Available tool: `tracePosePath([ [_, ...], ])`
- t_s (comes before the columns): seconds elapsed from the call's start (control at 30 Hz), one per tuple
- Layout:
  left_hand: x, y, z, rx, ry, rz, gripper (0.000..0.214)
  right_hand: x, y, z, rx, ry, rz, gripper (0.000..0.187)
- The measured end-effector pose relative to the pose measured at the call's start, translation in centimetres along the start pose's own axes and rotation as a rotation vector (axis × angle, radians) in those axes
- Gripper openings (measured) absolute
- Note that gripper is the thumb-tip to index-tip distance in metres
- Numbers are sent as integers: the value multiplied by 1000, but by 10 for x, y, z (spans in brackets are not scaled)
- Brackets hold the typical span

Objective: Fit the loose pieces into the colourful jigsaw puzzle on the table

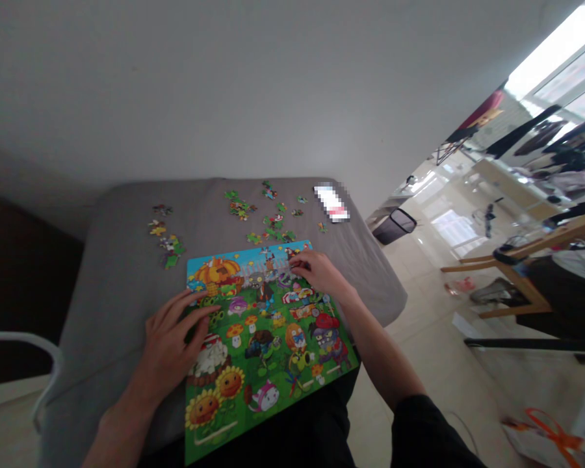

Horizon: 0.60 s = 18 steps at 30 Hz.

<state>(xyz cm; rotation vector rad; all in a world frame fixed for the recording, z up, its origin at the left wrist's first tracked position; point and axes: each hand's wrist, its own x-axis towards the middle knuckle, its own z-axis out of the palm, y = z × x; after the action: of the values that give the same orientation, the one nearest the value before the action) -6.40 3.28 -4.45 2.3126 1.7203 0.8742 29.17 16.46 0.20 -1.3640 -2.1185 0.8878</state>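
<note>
Puzzle: A cartoon jigsaw puzzle [263, 351] of sunflowers and zombies lies nearly complete and askew on a gray upholstered surface [117, 260], its near end over the person's dark trousers [292, 435].

Left hand: The left hand [170, 344] rests on the puzzle's left side, fingers spread, open and grasping nothing.

Right hand: The right hand [316, 273] curls over the puzzle's far edge, by the picket fence in the picture; whether it pinches a piece cannot be told.

Loose pieces: Scattered jigsaw pieces [238, 208] lie in clusters beyond the puzzle, beside a pixelated object [330, 203].

Floor: A dark wastebasket [394, 226] stands on the tiles, its contents unseen; an orange-handled plastic bag [546, 439] lies at lower right.

Background: A wooden chair [511, 273] stands near hanging clothes [556, 149].
</note>
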Motion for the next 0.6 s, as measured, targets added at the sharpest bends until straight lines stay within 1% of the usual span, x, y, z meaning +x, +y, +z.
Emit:
tracePosePath([
  [0.17, 0, 1, 0, 7, 7, 2, 44, 0, 1, 1, 32, 29, 11, 21],
  [0.37, 1, 1, 1, 4, 21, 26, 42, 2, 7, 5, 65, 77, 13, 15],
  [0.6, 0, 0, 0, -11, 8, -2, 43, 5, 11, 15, 44, 98, 11, 11],
])
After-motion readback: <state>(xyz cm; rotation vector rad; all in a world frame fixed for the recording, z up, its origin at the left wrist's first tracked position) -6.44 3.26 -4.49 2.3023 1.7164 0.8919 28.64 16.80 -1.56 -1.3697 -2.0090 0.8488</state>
